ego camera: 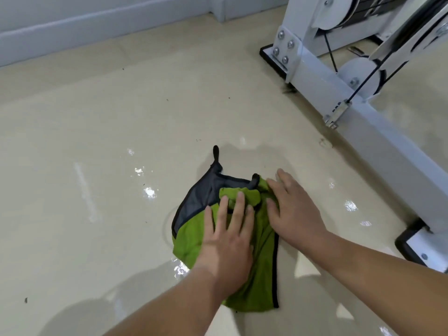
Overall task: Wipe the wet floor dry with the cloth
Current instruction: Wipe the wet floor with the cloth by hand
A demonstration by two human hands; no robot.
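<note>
Left hand [228, 241] and right hand [294, 214] press one cloth [260, 284].

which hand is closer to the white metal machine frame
Right. The right hand presses the edge of the green cloth nearest the white metal machine frame; the left hand lies flat mid-cloth, farther away.

Floor: glossy beige floor [97, 112], wet patches glinting with reflected light, scattered dark specks.
Wall: pale grey skirting board [72, 27] along the top left.
Right side: white gym machine frame [378, 134] with pulleys [358, 73], black cables [331, 53], bolted plates.
</note>
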